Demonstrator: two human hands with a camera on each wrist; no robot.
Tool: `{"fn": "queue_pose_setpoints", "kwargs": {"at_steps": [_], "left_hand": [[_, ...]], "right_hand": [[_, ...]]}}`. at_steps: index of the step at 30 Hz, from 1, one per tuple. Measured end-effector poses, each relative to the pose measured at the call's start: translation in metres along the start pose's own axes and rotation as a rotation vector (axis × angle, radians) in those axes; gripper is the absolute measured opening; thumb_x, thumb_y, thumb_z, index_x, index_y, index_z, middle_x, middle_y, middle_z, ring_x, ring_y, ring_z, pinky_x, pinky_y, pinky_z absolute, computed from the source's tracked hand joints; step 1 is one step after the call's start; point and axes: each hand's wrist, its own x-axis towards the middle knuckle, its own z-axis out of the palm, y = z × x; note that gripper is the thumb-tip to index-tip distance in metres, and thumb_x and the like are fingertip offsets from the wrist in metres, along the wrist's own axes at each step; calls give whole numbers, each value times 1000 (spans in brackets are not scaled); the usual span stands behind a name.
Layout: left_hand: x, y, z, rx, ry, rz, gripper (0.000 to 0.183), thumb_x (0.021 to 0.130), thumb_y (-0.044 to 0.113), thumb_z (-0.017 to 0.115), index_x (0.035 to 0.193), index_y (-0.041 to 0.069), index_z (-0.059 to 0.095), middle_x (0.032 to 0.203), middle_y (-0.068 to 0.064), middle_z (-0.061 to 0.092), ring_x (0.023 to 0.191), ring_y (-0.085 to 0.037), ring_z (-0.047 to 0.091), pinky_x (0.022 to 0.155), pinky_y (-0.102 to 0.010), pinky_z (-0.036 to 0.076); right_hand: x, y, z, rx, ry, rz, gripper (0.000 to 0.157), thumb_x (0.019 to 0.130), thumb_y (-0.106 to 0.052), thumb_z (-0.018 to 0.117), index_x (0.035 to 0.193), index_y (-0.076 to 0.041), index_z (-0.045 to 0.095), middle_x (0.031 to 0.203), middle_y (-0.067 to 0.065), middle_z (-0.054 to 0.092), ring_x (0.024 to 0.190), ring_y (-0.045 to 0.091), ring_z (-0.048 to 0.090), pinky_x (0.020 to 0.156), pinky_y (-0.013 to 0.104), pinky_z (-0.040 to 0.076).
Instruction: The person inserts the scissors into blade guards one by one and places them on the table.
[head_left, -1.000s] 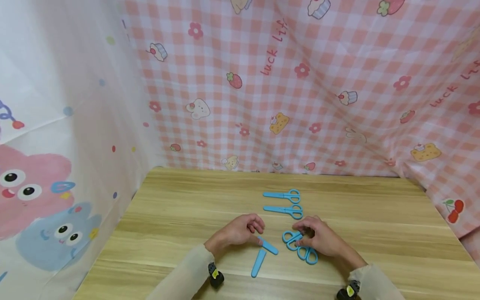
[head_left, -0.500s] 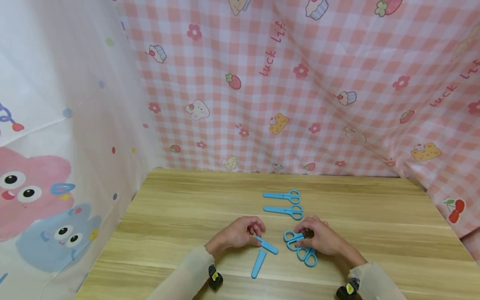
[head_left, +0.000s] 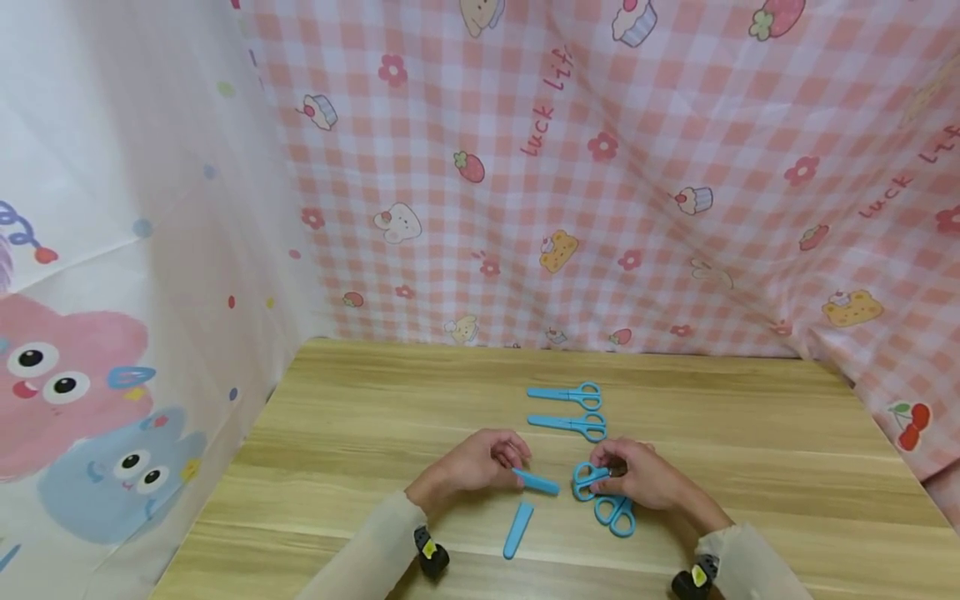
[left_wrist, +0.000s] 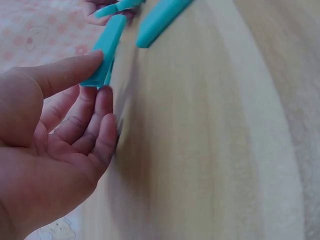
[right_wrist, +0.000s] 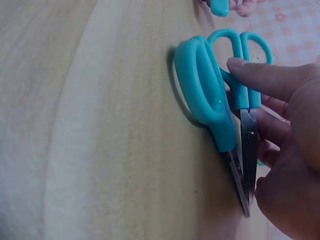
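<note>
My left hand [head_left: 480, 460] pinches a blue blade cover [left_wrist: 107, 52] between thumb and fingers, its far end pointing right. A second blade cover [head_left: 518, 530] lies on the table just below it. With thumb and fingers my right hand [head_left: 643, 475] pinches the handles of a pair of blue scissors [right_wrist: 245, 95], whose bare metal blades point back toward the palm. Another uncovered pair of scissors [right_wrist: 200, 85] lies on the table right beside them, its handle [head_left: 615, 515] under the right hand in the head view. A small gap separates the held cover from the held scissors.
Two pairs of covered scissors, the far one [head_left: 564, 395] and the nearer one [head_left: 567, 423], lie side by side beyond the hands on the wooden table [head_left: 375, 392]. A checked pink cloth [head_left: 487, 208] hangs behind the table, a white printed cloth [head_left: 187, 250] at left.
The left hand has lifted and levelled the blade cover, parting it from the cover on the table. The scissors in the right hand have shifted slightly right and turned.
</note>
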Motion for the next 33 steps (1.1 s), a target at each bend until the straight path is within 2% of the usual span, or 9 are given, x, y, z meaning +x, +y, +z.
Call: {"fn": "queue_pose_setpoints", "kwargs": {"at_steps": [2, 6, 13, 17, 21, 24, 29, 33], "left_hand": [[0, -1, -2, -67, 15, -9, 30, 82, -7, 75, 109, 0, 65, 89, -5, 68, 81, -12, 61, 74, -21, 50], [0, -1, -6, -144, 38, -27, 31, 83, -8, 73, 112, -4, 63, 90, -8, 68, 79, -12, 62, 72, -22, 51], [-1, -1, -7, -166, 77, -38, 36, 83, -4, 75, 116, -2, 61, 92, -5, 69, 80, -14, 66, 73, -25, 51], [-2, 1, -7, -191, 80, -25, 38, 84, -1, 75, 119, -2, 60, 98, -12, 71, 83, -15, 67, 75, -26, 50], [-3, 2, -7, -220, 66, -13, 40, 87, 1, 73, 124, -2, 57, 107, -20, 71, 88, -16, 68, 77, -26, 51], [-4, 3, -7, -244, 59, -2, 42, 89, 2, 71, 127, -2, 55, 110, -21, 71, 93, -18, 70, 81, -29, 53], [-5, 4, -8, -259, 49, 8, 43, 91, 2, 68, 132, 0, 53, 111, -18, 72, 100, -25, 71, 83, -31, 54], [-5, 6, -8, -259, 59, -2, 46, 90, 2, 69, 133, 1, 53, 109, -16, 72, 97, -23, 71, 81, -28, 54]], "right_hand": [[0, -2, -1, 40, -19, 22, 21, 85, -23, 79, 94, -14, 62, 89, -4, 62, 84, 8, 56, 76, 24, 47], [0, -4, -2, 86, -33, 34, 20, 86, -21, 78, 94, -12, 61, 87, -3, 61, 82, 8, 55, 74, 24, 46], [2, -2, -4, 213, -8, 30, 18, 87, -11, 75, 94, -5, 60, 87, 4, 60, 80, 10, 57, 73, 23, 49], [3, -4, -8, 230, 36, 39, 18, 87, -11, 75, 94, -4, 60, 87, 6, 60, 82, 13, 57, 72, 24, 49], [4, -8, -13, 249, 65, 48, 12, 91, -7, 70, 97, -4, 61, 87, 11, 63, 81, 15, 58, 66, 24, 48], [6, -11, -16, 258, 91, 29, 11, 92, -5, 68, 99, -3, 61, 87, 14, 66, 78, 15, 59, 64, 23, 47], [7, -14, -20, 300, 108, 0, 17, 91, -4, 69, 102, 1, 59, 88, 16, 69, 77, 12, 62, 68, 24, 51], [8, -16, -23, 385, 105, 15, 25, 90, -1, 69, 110, 6, 55, 94, 22, 69, 82, 15, 68, 72, 28, 57]]}}
